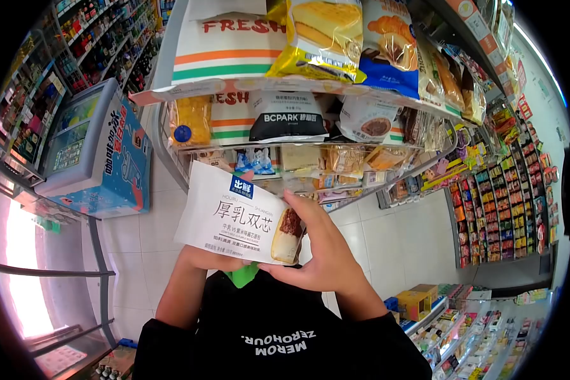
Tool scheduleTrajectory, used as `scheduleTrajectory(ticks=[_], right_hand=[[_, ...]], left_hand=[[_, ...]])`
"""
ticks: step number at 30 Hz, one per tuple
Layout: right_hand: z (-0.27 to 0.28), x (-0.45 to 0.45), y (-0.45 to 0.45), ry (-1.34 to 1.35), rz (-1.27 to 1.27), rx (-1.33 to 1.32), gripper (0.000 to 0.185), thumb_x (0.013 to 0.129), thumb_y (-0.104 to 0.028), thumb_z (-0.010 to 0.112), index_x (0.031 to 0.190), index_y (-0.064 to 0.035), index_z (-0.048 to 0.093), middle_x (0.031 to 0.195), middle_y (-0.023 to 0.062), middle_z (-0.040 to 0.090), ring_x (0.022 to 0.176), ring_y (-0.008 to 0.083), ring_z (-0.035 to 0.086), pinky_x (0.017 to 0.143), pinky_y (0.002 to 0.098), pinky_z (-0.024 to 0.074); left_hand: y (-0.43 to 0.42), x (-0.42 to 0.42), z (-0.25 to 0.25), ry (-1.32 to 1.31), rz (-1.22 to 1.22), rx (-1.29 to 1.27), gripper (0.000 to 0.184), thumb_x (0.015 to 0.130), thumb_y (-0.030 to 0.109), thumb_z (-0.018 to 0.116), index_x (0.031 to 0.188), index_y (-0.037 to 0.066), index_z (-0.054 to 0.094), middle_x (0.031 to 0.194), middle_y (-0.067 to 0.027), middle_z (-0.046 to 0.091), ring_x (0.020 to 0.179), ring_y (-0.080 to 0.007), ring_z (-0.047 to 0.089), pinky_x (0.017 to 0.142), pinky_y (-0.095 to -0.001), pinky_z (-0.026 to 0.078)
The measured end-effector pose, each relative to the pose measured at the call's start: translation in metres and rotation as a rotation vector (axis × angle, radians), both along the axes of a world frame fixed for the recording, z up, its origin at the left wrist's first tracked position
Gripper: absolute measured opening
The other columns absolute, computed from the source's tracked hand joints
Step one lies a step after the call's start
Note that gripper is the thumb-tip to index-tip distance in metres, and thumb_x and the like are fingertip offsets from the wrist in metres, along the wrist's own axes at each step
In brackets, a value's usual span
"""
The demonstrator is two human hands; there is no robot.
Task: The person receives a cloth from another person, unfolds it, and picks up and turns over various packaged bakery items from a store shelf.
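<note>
On the left, freezer chest [125,152]: it stood beyond the arms, its blue side turned toward me.
Left hand [216,258]: from my remote seat I saw it against the packet's lower edge, most of it behind the wrapper; I could not tell how far its fingers had closed.
Bread packet [231,218]: it was raised between the hands, its printed front toward the view, slightly tilted; I judged the step to be holding it up with that face showing.
Green scrap [242,276]: it showed below the packet; I could not identify it.
Display rack [171,147]: it stood on the far side, its tiers holding wrapped breads.
Right hand [326,250]: it gripped the packet's right end, thumb at the lower corner, fingers at the upper edge. Any shift, I judged, called for a light pinch, since squeezing could crush the bread.
Snack racks [500,196]: they lined the far right.
Low shelving [434,315]: it held packaged goods, near right.
</note>
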State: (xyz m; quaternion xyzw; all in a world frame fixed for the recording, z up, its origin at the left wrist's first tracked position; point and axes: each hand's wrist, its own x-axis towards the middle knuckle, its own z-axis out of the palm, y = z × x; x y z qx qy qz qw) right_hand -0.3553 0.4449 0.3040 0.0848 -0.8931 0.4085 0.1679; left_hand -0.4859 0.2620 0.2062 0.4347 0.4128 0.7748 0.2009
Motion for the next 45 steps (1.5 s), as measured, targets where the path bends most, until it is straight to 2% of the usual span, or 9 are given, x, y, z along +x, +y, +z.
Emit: scheduleTrajectory(ticks=[4, 8, 14, 21, 26, 31, 36, 39, 45], right_hand=[[-0.009, 0.002, 0.003, -0.023, -0.019, -0.016, 0.096, 0.065, -0.02, 0.09, 0.144, 0.0002, 0.04, 0.125, 0.0188, 0.056, 0.112, 0.0337, 0.058, 0.096, 0.0395, 0.0465], [-0.011, 0.005, 0.009, 0.02, -0.087, 0.022, 0.089, 0.065, -0.017, 0.088, 0.141, -0.0007, 0.044, 0.12, 0.0165, 0.059, 0.106, 0.0346, 0.059, 0.096, 0.0415, 0.0455], [-0.023, 0.005, 0.028, 0.061, -0.135, 0.224, 0.09, 0.06, -0.013, 0.085, 0.141, -0.0048, 0.046, 0.111, 0.0124, 0.06, 0.1, 0.0324, 0.057, 0.092, 0.0431, 0.0427], [-0.026, 0.009, 0.032, 0.135, -0.117, 0.311, 0.091, 0.06, -0.017, 0.086, 0.141, -0.0071, 0.047, 0.108, 0.0106, 0.06, 0.101, 0.0326, 0.057, 0.095, 0.0473, 0.042], [-0.021, 0.015, 0.037, 0.098, -0.15, 0.353, 0.088, 0.064, -0.023, 0.089, 0.139, -0.0055, 0.047, 0.133, 0.0174, 0.053, 0.123, 0.0381, 0.05, 0.105, 0.0498, 0.0381], [-0.039, 0.024, 0.047, 0.169, -0.33, 0.032, 0.082, 0.074, -0.023, 0.085, 0.141, -0.0021, 0.042, 0.145, 0.022, 0.043, 0.133, 0.0439, 0.042, 0.111, 0.0512, 0.0329], [-0.064, 0.029, 0.048, -0.078, -0.319, -0.791, 0.09, 0.086, -0.018, 0.079, 0.149, -0.0009, 0.018, 0.139, 0.0272, 0.045, 0.127, 0.0267, 0.05, 0.107, 0.0407, 0.041], [-0.06, 0.028, 0.04, -0.16, -0.247, -1.037, 0.091, 0.085, -0.014, 0.079, 0.149, -0.0006, 0.017, 0.137, 0.0236, 0.048, 0.125, 0.0258, 0.053, 0.106, 0.0399, 0.0419], [-0.056, 0.028, 0.033, -0.193, -0.251, -0.968, 0.074, 0.085, -0.007, 0.077, 0.141, 0.0044, 0.031, 0.13, 0.016, 0.054, 0.122, 0.0203, 0.055, 0.101, 0.0341, 0.0462]], left_hand=[[0.0, 0.005, -0.015, 0.042, 0.026, -0.152, 0.12, 0.062, 0.013, 0.088, 0.157, 0.005, 0.013, 0.16, -0.0241, 0.023, 0.142, -0.0328, 0.036, 0.112, -0.0452, 0.037], [-0.008, 0.02, -0.022, -0.281, -0.06, -0.426, 0.102, 0.069, 0.01, 0.085, 0.151, 0.002, 0.025, 0.14, -0.0143, 0.051, 0.127, -0.0253, 0.051, 0.105, -0.0394, 0.044], [0.013, 0.039, -0.01, -0.481, -0.036, -0.321, 0.065, 0.079, 0.015, 0.081, 0.131, -0.001, 0.045, 0.106, -0.0119, 0.064, 0.077, -0.0167, 0.066, 0.055, -0.0289, 0.055], [0.031, 0.061, -0.016, -0.747, 0.042, -0.224, 0.053, 0.09, 0.024, 0.071, 0.13, 0.001, 0.046, 0.102, -0.0126, 0.065, 0.067, -0.0187, 0.065, 0.055, -0.0296, 0.055], [0.05, 0.07, -0.001, -0.876, 0.183, -0.196, 0.044, 0.095, 0.023, 0.065, 0.129, 0.001, 0.047, 0.101, -0.0141, 0.066, 0.063, -0.0193, 0.064, 0.051, -0.0305, 0.054], [0.042, 0.067, -0.015, -0.89, 0.146, -0.179, 0.043, 0.096, 0.026, 0.061, 0.127, -0.001, 0.047, 0.101, -0.0157, 0.066, 0.058, -0.0204, 0.063, 0.048, -0.0303, 0.053], [0.045, 0.072, -0.019, -0.91, 0.132, -0.123, 0.047, 0.098, 0.034, 0.054, 0.127, -0.002, 0.048, 0.1, -0.017, 0.066, 0.055, -0.0212, 0.061, 0.047, -0.0296, 0.051], [0.048, 0.074, -0.015, -0.869, 0.18, -0.175, 0.054, 0.099, 0.044, 0.048, 0.125, -0.003, 0.051, 0.098, -0.0175, 0.067, 0.053, -0.0204, 0.058, 0.047, -0.0292, 0.048], [0.05, 0.075, -0.013, -0.86, 0.163, -0.179, 0.048, 0.099, 0.037, 0.05, 0.125, -0.003, 0.051, 0.098, -0.0175, 0.066, 0.054, -0.0213, 0.059, 0.047, -0.0298, 0.05]])
